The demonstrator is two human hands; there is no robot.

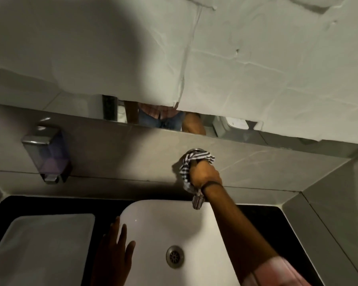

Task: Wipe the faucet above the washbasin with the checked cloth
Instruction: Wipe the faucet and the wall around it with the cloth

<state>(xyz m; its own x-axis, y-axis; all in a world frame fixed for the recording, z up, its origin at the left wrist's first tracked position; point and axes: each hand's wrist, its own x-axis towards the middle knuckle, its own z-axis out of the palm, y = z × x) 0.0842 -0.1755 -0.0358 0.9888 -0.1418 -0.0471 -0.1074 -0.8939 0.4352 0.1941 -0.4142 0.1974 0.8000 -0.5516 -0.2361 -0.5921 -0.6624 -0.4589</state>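
Note:
A chrome faucet (198, 201) juts from the grey tiled wall above the white washbasin (194, 228). Only its spout tip and a bit of its wall flange show. My right hand (205, 175) is closed around the faucet body with the black-and-white checked cloth (185, 172) wrapped between palm and metal. The cloth's ends hang out above and to the left of my fist. My left hand (116, 246) rests flat, fingers spread, on the basin's left rim and holds nothing.
A wall-mounted soap dispenser (50, 153) with purple liquid hangs at the left. A second white basin (39, 248) sits on the black counter (50, 203) at lower left. Crumpled paper (256, 69) covers the mirror above. A tiled side wall closes the right.

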